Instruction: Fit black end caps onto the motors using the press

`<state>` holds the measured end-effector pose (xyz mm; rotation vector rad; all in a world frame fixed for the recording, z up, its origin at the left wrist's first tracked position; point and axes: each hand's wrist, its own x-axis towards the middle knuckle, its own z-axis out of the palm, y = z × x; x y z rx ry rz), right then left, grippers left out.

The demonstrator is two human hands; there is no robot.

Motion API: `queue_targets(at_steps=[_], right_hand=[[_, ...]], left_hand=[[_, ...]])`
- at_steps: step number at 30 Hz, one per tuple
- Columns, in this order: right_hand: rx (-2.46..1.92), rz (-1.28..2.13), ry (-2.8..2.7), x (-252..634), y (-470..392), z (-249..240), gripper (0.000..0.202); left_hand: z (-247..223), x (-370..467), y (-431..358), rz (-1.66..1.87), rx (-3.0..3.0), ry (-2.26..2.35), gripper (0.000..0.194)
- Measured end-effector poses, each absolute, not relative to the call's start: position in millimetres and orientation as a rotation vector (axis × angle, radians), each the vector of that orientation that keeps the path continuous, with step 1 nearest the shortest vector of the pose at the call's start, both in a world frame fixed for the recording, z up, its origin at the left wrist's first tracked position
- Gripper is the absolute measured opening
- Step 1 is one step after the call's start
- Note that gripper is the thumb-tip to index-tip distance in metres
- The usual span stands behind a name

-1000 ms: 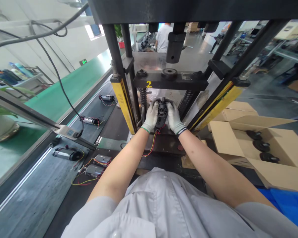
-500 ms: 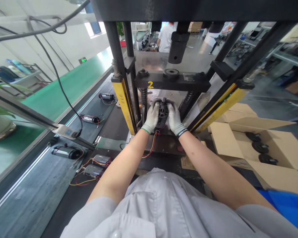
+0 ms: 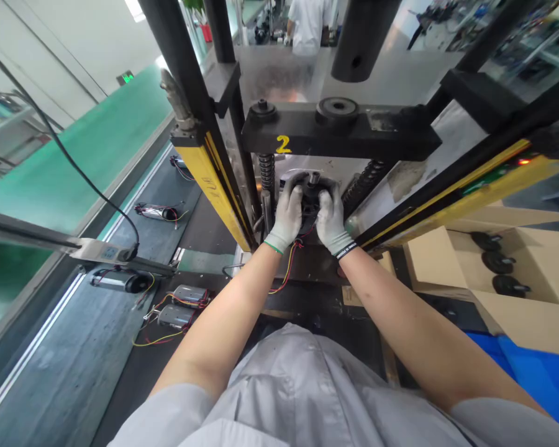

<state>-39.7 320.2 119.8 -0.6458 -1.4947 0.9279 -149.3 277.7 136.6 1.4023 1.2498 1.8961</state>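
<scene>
Both of my gloved hands are closed around a dark motor (image 3: 310,203), one on each side. My left hand (image 3: 286,214) grips its left side, and my right hand (image 3: 330,214) its right. A short metal shaft points up from the motor's top; my fingers cover much of its body. Red and yellow wires (image 3: 289,270) trail below it. Just behind and above is the black crossbar (image 3: 345,133) of a press, marked with a yellow 2. The press's thick ram (image 3: 361,46) hangs higher up.
Yellow guard bars (image 3: 217,192) flank the press; the right one shows a red light. Silver motors (image 3: 177,315) with loose wires lie at left, beside a conveyor (image 3: 74,347) carrying more. A cardboard box (image 3: 440,257) of black wheel-like parts stands at right. A person (image 3: 305,25) is beyond.
The motor has tipped from showing its vented end toward me to a more upright position, still in both hands. My view has moved closer to the press.
</scene>
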Motion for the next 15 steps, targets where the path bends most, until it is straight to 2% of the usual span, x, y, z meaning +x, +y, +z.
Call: queue_targets(at_steps=[12,15], right_hand=[[-0.654,0.848,-1.477,-44.5,321.1,109.8,0.026],[-0.644,0.923,-1.482,-39.8,319.1,117.7,0.034]], left_hand=[[130.2,-145.9,284.8,1.919,1.354,1.233,0.054],[137.0,-141.4,276.7,1.891,1.339,1.247,0.055]])
